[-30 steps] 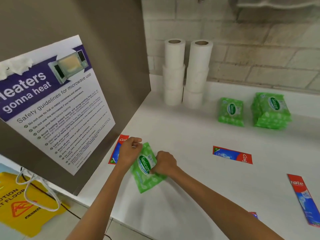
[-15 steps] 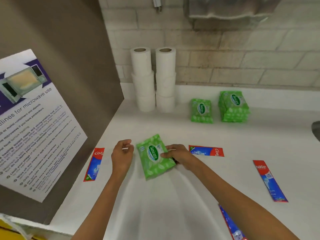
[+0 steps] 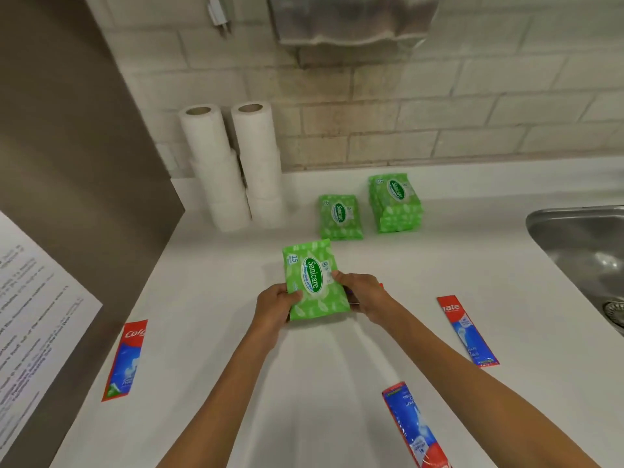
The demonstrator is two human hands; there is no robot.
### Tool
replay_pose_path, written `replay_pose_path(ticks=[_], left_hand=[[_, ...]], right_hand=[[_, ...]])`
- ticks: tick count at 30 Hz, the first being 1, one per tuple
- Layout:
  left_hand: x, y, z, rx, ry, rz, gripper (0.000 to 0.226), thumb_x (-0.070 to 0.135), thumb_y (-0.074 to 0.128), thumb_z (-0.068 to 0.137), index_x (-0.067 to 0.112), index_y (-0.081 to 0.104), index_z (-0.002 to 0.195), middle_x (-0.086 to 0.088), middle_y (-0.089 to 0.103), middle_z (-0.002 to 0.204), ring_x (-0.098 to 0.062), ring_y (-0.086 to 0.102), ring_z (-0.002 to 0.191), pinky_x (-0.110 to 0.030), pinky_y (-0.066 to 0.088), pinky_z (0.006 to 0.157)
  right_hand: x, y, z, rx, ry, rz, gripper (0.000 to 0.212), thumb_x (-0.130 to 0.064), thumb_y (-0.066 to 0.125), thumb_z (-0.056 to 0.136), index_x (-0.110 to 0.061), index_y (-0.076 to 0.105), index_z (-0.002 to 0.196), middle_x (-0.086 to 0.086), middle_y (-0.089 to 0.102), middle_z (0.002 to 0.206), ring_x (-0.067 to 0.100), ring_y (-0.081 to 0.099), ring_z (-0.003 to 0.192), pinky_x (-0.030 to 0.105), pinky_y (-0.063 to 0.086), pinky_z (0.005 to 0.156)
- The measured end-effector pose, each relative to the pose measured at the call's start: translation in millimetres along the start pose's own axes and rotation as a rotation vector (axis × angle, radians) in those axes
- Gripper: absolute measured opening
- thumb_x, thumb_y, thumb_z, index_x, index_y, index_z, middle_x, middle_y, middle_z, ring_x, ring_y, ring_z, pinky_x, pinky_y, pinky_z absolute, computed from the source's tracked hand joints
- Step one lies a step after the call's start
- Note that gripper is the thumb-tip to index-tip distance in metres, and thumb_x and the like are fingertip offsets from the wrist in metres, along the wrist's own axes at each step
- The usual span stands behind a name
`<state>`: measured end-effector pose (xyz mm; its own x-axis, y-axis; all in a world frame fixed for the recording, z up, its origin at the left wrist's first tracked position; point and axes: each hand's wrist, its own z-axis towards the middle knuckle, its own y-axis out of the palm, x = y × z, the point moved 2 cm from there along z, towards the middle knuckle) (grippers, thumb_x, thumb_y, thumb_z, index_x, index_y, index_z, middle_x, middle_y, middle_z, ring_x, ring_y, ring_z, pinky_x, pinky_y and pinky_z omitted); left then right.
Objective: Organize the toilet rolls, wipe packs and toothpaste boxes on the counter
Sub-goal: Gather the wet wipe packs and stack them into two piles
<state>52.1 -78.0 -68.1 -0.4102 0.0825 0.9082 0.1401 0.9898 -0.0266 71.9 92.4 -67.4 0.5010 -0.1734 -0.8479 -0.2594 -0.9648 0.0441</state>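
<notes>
Change since a moment ago: your left hand and right hand both grip the wipe pack by its near end, farther up the counter, near the stacked packs. It's green, leaf-patterned, label upward, marked 15.

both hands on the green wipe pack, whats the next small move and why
Probably carry the wipe pack forward and set it on the lower green pile ahead. The left hand and right hand both grip it, and that pile sits lower than the stack beside it.
</notes>
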Motion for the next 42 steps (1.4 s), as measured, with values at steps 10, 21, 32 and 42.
replay_pose_path(ticks=[10,21,32,42], left_hand=[[14,33,34,-0.025,-0.02,-0.016,0.009,0.002,0.059,0.086,0.009,0.063,0.092,-0.009,0.068,0.092,-0.015,0.064,0.07,-0.022,0.05,0.059],[73,79,120,0.045,0.05,0.157,0.025,0.001,0.06,0.084,-0.004,0.062,0.109,-0.016,0.064,0.101,-0.029,0.062,0.093,-0.045,0.051,0.093],[87,109,183,0.174,0.058,0.302,0.021,0.003,0.057,0.081,0.013,0.052,0.062,0.0,0.052,0.061,-0.023,0.054,0.074,-0.024,0.041,0.056],[81,113,191,0.245,0.199,0.48,0.011,0.005,0.056,0.083,0.003,0.062,0.092,-0.007,0.063,0.084,-0.026,0.058,0.08,-0.03,0.043,0.066]], right_hand=[[-21,-32,21,0.084,-0.026,-0.016,0.024,-0.029,0.062,0.089,-0.008,0.06,0.078,0.01,0.064,0.082,0.021,0.061,0.066,0.026,0.052,0.056],[-52,-71,58,0.231,-0.15,-0.144,0.02,-0.028,0.059,0.089,-0.009,0.06,0.096,0.005,0.062,0.081,0.015,0.056,0.06,0.023,0.044,0.056],[-49,-91,87,0.247,-0.133,-0.134,0.01,-0.018,0.056,0.091,-0.015,0.062,0.085,0.006,0.064,0.079,0.017,0.057,0.058,0.021,0.042,0.054],[-44,-86,96,0.229,-0.127,-0.157,0.009,-0.018,0.056,0.091,-0.012,0.063,0.089,0.006,0.064,0.079,0.016,0.057,0.058,0.019,0.042,0.052]])
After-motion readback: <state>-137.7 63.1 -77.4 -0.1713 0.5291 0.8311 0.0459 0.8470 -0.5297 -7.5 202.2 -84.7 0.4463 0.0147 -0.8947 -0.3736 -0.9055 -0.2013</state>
